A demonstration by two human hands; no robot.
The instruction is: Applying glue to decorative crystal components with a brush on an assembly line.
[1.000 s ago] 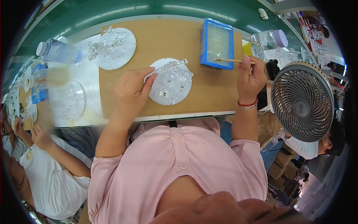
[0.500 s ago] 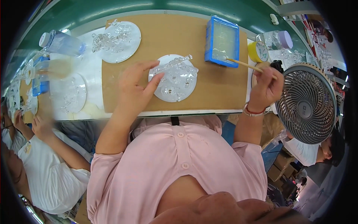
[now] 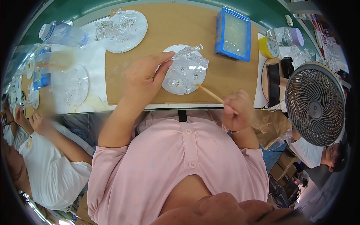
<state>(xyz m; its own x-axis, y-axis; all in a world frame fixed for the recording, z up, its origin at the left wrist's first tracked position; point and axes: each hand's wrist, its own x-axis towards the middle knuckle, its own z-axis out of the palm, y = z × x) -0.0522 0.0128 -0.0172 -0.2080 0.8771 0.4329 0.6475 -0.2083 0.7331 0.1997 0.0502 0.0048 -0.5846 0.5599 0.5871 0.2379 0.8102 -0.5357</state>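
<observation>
A round white plate (image 3: 173,87) lies on the brown cardboard in front of me, with several small clear plastic pieces (image 3: 189,67) heaped on it. At the plate's left edge, thumb and forefinger of my left hand (image 3: 144,77) pinch the end of a long clear plastic piece (image 3: 193,50). My right hand (image 3: 239,108) grips a thin wooden stick (image 3: 212,93). The stick's tip points at the plate's lower right edge; whether it touches a piece I cannot tell. Farther right stands a blue-rimmed tray (image 3: 234,35) with a pale, glossy fill.
Another white plate (image 3: 139,41) with clear pieces lies at the back left, near a clear bottle (image 3: 69,35). On the right are a yellow round tub (image 3: 269,47), a lilac-capped jar (image 3: 283,36) and a grey fan (image 3: 315,105). A co-worker's hand (image 3: 41,122) shows at left.
My right hand has brought the stick from the blue tray leftward and nearer to me, to the plate. My left thumb and forefinger have closed on the clear piece. The view has shifted slightly.
</observation>
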